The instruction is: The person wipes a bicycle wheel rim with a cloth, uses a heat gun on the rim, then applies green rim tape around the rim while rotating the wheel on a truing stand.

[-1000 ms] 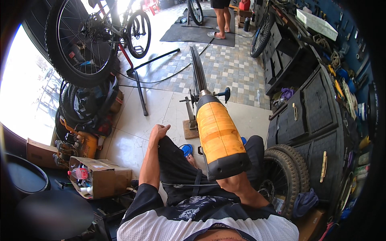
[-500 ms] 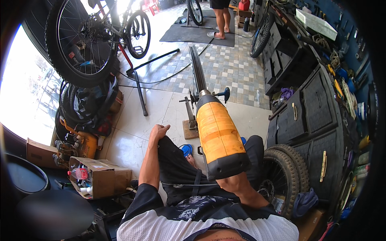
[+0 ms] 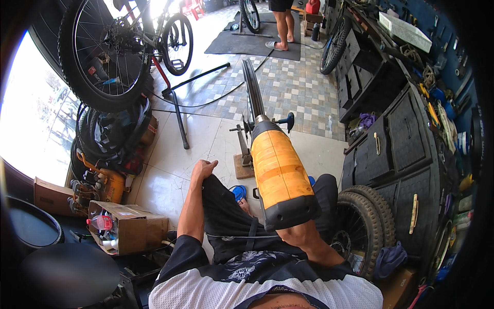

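A large power tool [image 3: 283, 170] with a yellow body and black ends fills the middle of the view, its metal nose pointing away from me. My right hand [image 3: 297, 233] is under its near black end, mostly hidden, and appears closed round a grip I cannot see. Beyond the nose, a bicycle wheel [image 3: 251, 90] stands edge-on in a metal truing stand [image 3: 242, 144] on a wooden block [image 3: 244, 167]. The tool hides the wheel's near part. On my left knee rests my left hand [image 3: 204, 167], holding nothing, its thumb stretched out and its other fingers partly hidden.
At left, a bicycle [image 3: 149, 44] hangs above a red-and-black stand [image 3: 177, 110]. Below are an orange compressor [image 3: 110, 185] and an open cardboard box [image 3: 141, 226]. Tyred wheels [image 3: 368, 221] and dark cabinets [image 3: 399, 134] line the right. Another person [image 3: 282, 26] stands on a far mat.
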`<action>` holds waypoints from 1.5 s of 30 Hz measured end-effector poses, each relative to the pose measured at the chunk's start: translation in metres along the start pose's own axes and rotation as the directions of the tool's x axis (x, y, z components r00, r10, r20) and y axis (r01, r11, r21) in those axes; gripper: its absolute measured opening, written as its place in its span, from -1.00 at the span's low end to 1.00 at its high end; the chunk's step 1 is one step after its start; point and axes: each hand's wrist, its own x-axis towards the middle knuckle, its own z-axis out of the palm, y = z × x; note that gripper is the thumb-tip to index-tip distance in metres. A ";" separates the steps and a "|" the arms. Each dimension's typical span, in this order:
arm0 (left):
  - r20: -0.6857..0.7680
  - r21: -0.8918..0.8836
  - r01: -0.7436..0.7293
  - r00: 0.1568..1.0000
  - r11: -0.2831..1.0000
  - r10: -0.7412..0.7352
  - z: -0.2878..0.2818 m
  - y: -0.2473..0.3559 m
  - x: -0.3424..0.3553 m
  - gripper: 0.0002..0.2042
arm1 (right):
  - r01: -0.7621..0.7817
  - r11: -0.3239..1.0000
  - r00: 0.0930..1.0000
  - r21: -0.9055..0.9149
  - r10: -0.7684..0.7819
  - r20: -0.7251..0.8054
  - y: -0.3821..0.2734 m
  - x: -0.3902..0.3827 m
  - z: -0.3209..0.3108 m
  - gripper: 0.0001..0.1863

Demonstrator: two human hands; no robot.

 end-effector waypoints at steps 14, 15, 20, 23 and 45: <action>-0.006 -0.004 -0.023 1.000 1.000 0.023 0.002 -0.002 0.002 -0.34 | 0.062 0.996 0.998 -0.062 -0.064 -0.026 0.005 -0.003 0.004 -0.66; -0.006 -0.002 -0.022 1.000 1.000 0.022 0.002 -0.002 0.003 -0.34 | 0.067 0.996 0.997 -0.065 -0.069 -0.025 0.005 -0.004 0.004 -0.66; -0.012 -0.009 -0.012 1.000 1.000 0.011 0.003 -0.002 0.003 -0.34 | 0.090 0.992 0.996 -0.083 -0.091 0.001 0.004 -0.004 0.001 -0.66; -0.011 -0.005 -0.021 1.000 1.000 0.021 0.003 -0.003 0.003 -0.34 | 0.131 0.980 0.991 -0.150 -0.134 -0.009 0.002 0.001 -0.001 -0.66; -0.017 0.006 -0.003 1.000 1.000 0.003 0.003 -0.005 0.005 -0.35 | 0.105 0.984 0.994 -0.141 -0.106 0.001 0.000 -0.003 -0.003 -0.68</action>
